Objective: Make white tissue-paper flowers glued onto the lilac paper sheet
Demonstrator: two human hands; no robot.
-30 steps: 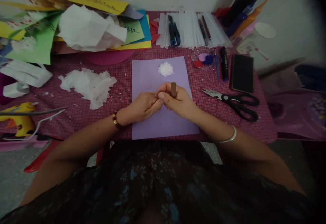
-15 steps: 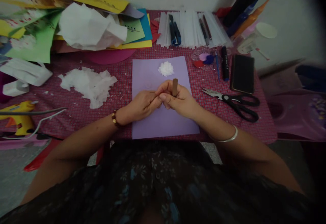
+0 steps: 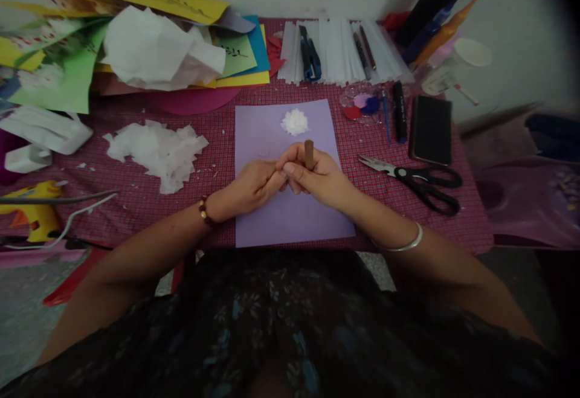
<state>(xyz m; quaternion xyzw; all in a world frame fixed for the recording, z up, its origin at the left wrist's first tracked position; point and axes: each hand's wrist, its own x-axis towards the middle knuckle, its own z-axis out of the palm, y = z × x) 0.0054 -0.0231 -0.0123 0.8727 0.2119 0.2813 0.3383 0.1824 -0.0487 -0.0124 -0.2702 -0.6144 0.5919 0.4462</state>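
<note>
My right hand is closed around a flat brown stick, whose rounded end pokes up past the fingers. Fingertips of my left hand are pressed together against those of the right; whatever they pinch is hidden. Both hands are over a purple sheet of paper. Near the sheet's top edge, just beyond my fingers, sits a small white ruffled paper flower. Cut white tissue pieces lie in a loose heap left of the sheet.
Black-handled scissors, a dark phone-like slab and a black marker lie at right. A yellow glue gun is at far left. Coloured paper and crumpled white tissue fill the back left; a blue cutter rests on white strips.
The brown stick's upper end has shifted very slightly left with my right hand. Otherwise the hands keep the same pose, and the things on the table have not moved.
</note>
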